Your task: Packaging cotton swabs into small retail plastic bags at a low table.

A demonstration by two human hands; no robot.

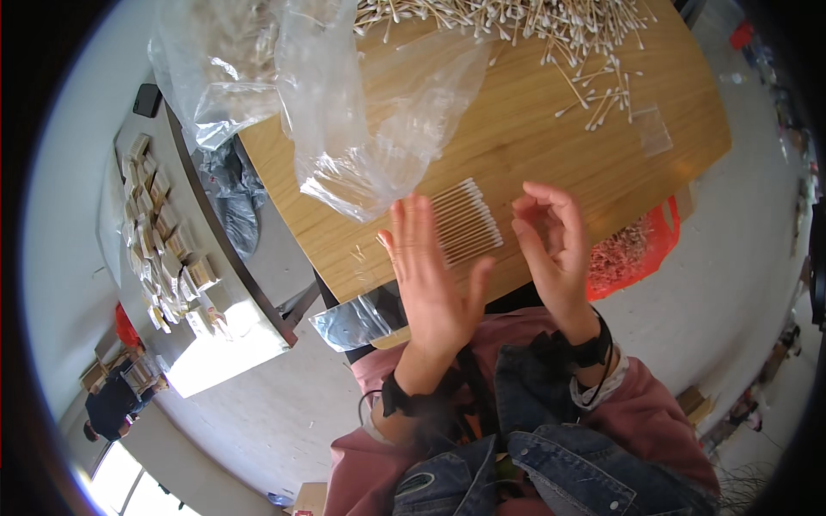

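Note:
A neat row of cotton swabs [465, 222] lies side by side on the wooden table, heads lined up toward the right. At the row's left end, my left hand [430, 279] is open, its fingers stretched out flat and thumb apart; it covers the swabs' other ends. Just right of the row, my right hand [555, 241] is half curled, with a gap between thumb and index finger and nothing visible in it. A large loose pile of cotton swabs [516, 17] spreads along the table's far side, some strays reaching toward the right.
Clear plastic bags [344, 112] cover the table's far left. A small clear packet [654, 131] lies at the right. Below the right edge hangs a red bag [662, 249] with pinkish contents. Many small packs [159, 224] fill a side table at left; a person [112, 404] is beyond it.

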